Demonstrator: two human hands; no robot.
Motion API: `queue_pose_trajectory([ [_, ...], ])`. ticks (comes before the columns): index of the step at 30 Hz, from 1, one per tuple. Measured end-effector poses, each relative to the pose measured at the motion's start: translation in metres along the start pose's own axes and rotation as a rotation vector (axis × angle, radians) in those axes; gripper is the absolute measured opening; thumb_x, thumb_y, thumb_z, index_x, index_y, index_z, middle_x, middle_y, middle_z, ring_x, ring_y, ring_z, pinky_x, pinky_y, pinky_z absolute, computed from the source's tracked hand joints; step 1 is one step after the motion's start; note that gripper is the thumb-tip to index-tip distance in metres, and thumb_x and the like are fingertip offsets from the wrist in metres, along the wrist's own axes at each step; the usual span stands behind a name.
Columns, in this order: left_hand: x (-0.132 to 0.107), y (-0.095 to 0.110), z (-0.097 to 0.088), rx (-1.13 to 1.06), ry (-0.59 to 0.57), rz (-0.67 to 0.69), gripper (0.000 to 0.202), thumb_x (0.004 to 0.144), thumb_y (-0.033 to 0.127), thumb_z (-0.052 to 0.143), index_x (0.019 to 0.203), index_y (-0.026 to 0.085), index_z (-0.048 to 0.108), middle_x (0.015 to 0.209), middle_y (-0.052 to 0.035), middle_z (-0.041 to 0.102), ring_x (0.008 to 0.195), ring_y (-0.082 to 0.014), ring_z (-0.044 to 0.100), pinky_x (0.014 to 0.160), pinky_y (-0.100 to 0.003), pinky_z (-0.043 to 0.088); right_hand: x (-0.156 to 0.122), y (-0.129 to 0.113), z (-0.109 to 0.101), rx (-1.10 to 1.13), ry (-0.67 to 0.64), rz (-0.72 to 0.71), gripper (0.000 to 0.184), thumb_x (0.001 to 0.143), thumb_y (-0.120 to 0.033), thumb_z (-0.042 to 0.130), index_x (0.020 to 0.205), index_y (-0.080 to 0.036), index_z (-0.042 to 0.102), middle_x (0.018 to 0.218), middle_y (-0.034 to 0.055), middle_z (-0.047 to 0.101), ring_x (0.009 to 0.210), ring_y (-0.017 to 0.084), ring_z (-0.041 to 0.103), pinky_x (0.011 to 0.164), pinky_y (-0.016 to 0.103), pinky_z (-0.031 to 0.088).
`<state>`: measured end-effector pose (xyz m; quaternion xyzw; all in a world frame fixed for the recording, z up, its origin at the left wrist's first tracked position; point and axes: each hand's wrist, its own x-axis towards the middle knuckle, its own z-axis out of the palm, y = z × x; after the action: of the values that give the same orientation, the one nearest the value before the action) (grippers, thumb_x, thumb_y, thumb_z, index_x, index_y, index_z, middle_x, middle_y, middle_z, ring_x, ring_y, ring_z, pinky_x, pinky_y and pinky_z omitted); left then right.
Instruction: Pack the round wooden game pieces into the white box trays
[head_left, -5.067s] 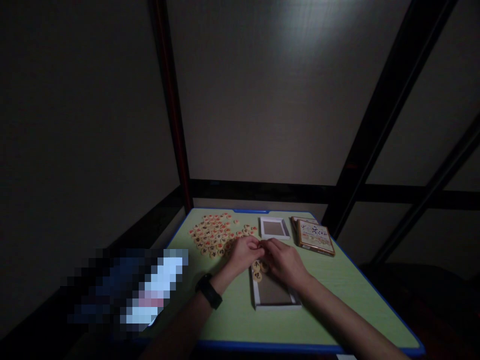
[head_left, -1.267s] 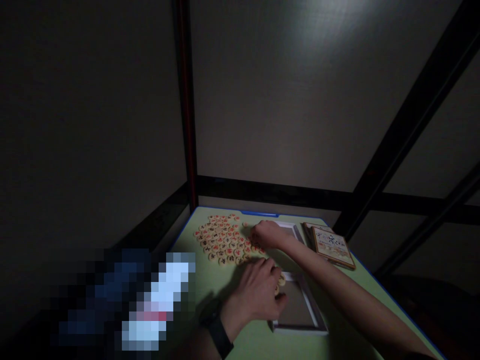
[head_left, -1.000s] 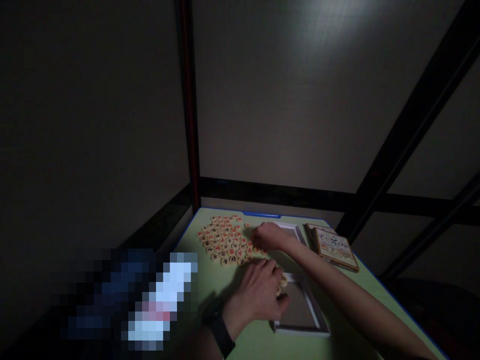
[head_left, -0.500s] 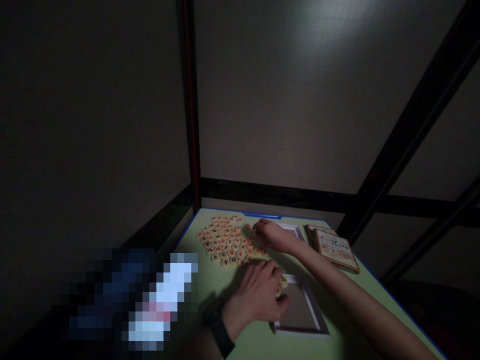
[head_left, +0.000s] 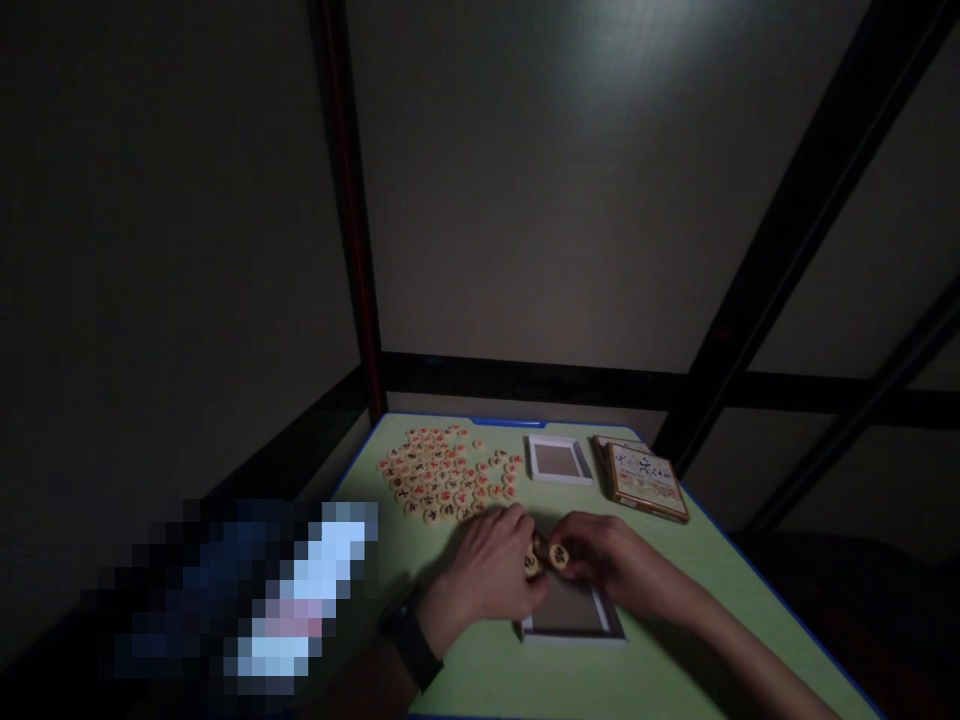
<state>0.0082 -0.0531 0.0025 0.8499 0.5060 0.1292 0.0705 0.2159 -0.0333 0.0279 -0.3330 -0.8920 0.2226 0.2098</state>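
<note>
My right hand [head_left: 604,560] pinches a round xiangqi piece [head_left: 559,557] with a dark character, holding it over the nearer open box tray [head_left: 615,632]. Facing it, my left hand [head_left: 491,565], with a dark watch on the wrist, curls its fingers round another xiangqi piece [head_left: 531,563] at the tray's left side. How many pieces that hand covers is hidden. Beyond my left hand, many loose xiangqi pieces [head_left: 442,470] with red or black characters lie spread in one layer on the green table [head_left: 480,685].
A second shallow white box tray [head_left: 559,478] lies at the back of the table. To its right rest flat printed boxes [head_left: 645,480], partly overlapping. A blurred-out bright patch [head_left: 307,590] is at the lower left. Walls stand behind the table.
My right hand has come back from the far loose pieces to the nearer tray, now with a piece in its fingers. My left hand stays by the tray. The view has shifted slightly.
</note>
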Motion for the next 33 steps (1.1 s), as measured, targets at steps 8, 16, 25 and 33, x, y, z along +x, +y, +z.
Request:
queue_pose_trajectory([
  [8,-0.003,0.001,-0.003,-0.041,-0.004,-0.002,0.027,0.079,0.032,0.058,0.103,0.021,0.057,0.111,-0.0075,0.061,0.100,-0.0239,0.060,0.090,-0.037,0.052,-0.006,0.007,0.027,0.049,0.014,-0.011,0.028,0.071,0.004,0.060,0.088,-0.016,0.070,0.087,0.0054,0.068,0.078,0.017,0.064,0.072,0.024,0.047],
  [16,-0.004,0.000,-0.004,-0.064,-0.015,0.015,0.027,0.079,0.028,0.057,0.104,0.022,0.056,0.110,-0.0069,0.059,0.103,-0.0233,0.059,0.093,-0.037,0.051,-0.006,0.013,0.037,0.023,0.098,-0.047,0.027,0.073,0.004,0.059,0.088,-0.017,0.067,0.091,0.0070,0.063,0.083,0.019,0.063,0.074,0.025,0.048],
  [25,-0.005,0.000,-0.005,-0.078,-0.026,0.004,0.026,0.080,0.030,0.058,0.105,0.021,0.056,0.115,-0.0083,0.058,0.105,-0.0232,0.058,0.096,-0.036,0.050,-0.005,0.009,0.035,0.070,0.122,0.008,0.033,0.068,0.007,0.052,0.085,-0.019,0.064,0.084,0.0033,0.064,0.075,0.016,0.063,0.068,0.023,0.047],
  [33,-0.006,0.001,-0.005,-0.093,-0.014,-0.004,0.031,0.079,0.028,0.060,0.109,0.021,0.057,0.114,-0.0082,0.059,0.106,-0.0235,0.058,0.097,-0.036,0.050,-0.005,0.013,0.035,0.066,0.130,0.035,0.031,0.067,0.008,0.058,0.082,-0.019,0.063,0.083,0.0028,0.064,0.076,0.016,0.063,0.068,0.023,0.047],
])
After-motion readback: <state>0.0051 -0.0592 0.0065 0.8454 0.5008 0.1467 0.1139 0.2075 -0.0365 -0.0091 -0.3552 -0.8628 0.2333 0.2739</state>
